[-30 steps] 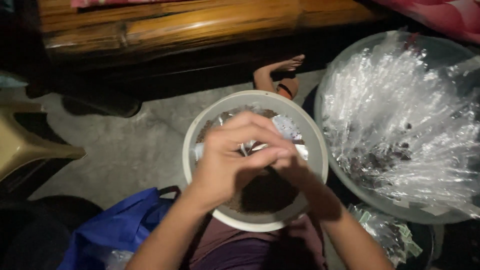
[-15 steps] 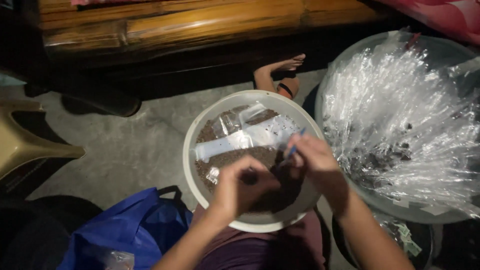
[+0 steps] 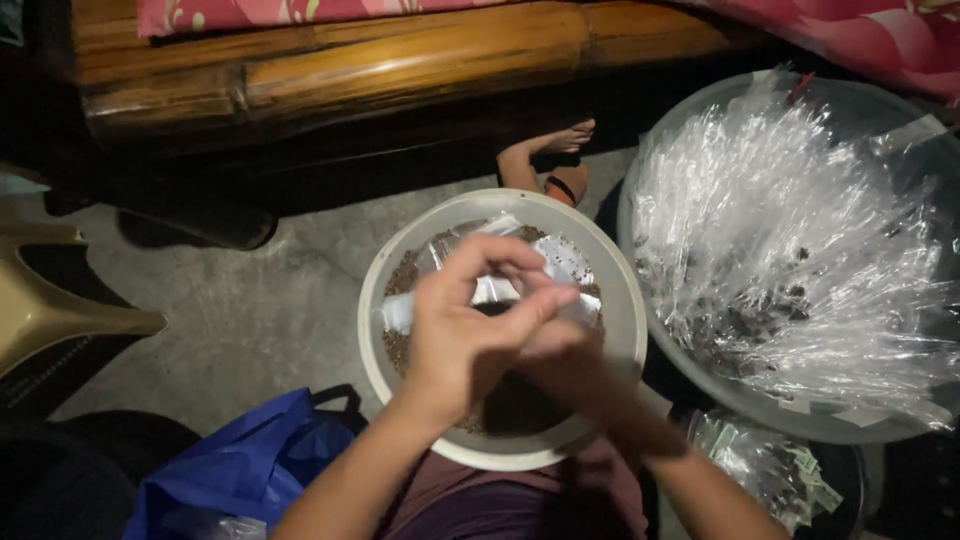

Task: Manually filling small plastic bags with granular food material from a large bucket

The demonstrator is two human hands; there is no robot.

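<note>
My left hand [image 3: 470, 330] has risen over my right hand [image 3: 560, 350] above the pale bowl [image 3: 610, 290] of brown seeds; both now pinch a small clear plastic packet [image 3: 490, 290] at twelve o'clock of my knuckles.

Left hand [image 3: 465, 325] and right hand [image 3: 560, 350] meet, fingers pinched together, over pale round bowl [image 3: 625, 300] of brown granules [image 3: 400, 345] and clear plastic sleeves [image 3: 560, 262]; larger basin [image 3: 650, 330] of clear sleeves alongside, blue bag [image 3: 240, 465] nearby.
</note>
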